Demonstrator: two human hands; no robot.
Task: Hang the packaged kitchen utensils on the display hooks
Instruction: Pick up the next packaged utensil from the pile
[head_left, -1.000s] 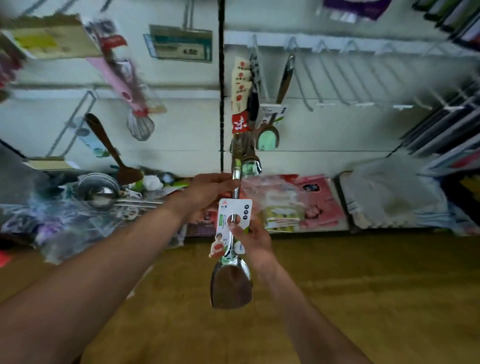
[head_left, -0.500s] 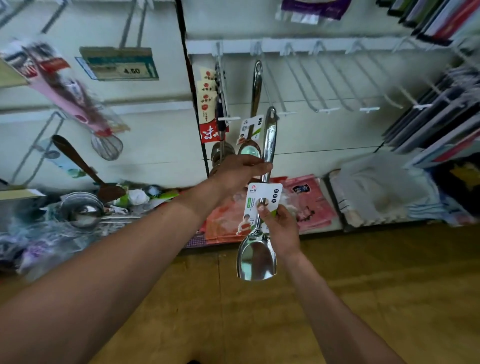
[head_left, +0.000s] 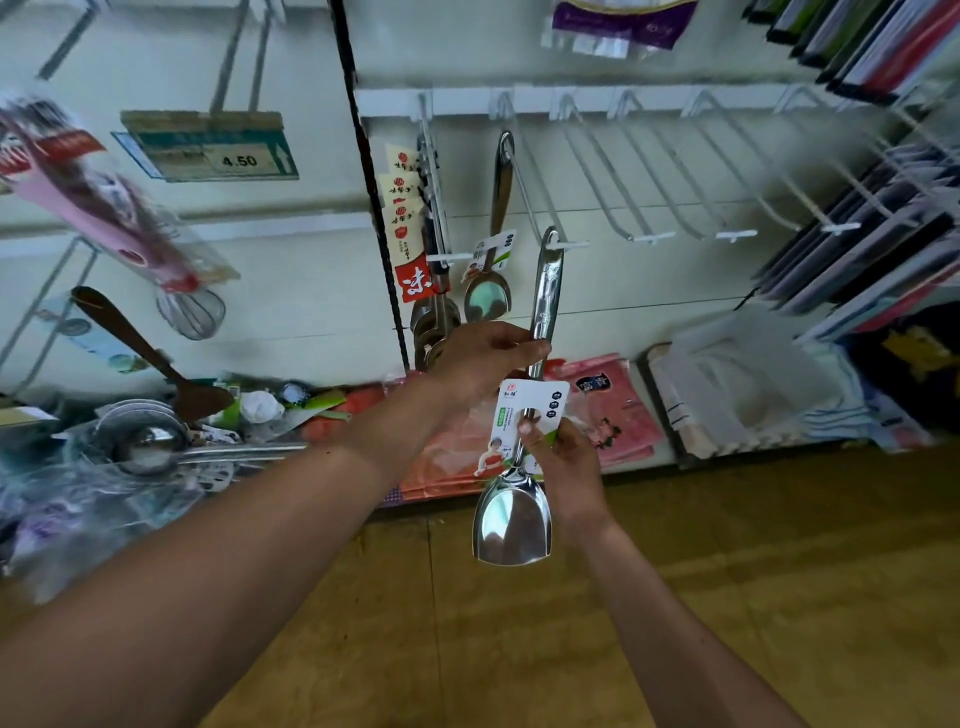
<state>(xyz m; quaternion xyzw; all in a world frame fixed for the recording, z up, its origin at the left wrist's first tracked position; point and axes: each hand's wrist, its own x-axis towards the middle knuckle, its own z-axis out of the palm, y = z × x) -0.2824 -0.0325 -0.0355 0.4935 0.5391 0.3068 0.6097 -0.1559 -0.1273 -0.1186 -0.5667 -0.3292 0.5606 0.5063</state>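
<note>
A steel spatula with a white card label hangs upright in front of me. My left hand grips its handle midway. My right hand pinches the label just above the blade. The handle's top end sits at the white tip of a wire display hook. Another steel utensil with a label hangs further back on the same hook. Several tagged utensils hang on the hook to its left.
A row of bare wire hooks runs to the right along the white rail. A price tag reading 4.50 and a packaged pink whisk hang at left. Ladles and loose utensils fill the low shelf; folded cloths lie right.
Both hands have lifted the spatula up and to the right. Its handle top went from below the hooks to the tip of the second hook.
</note>
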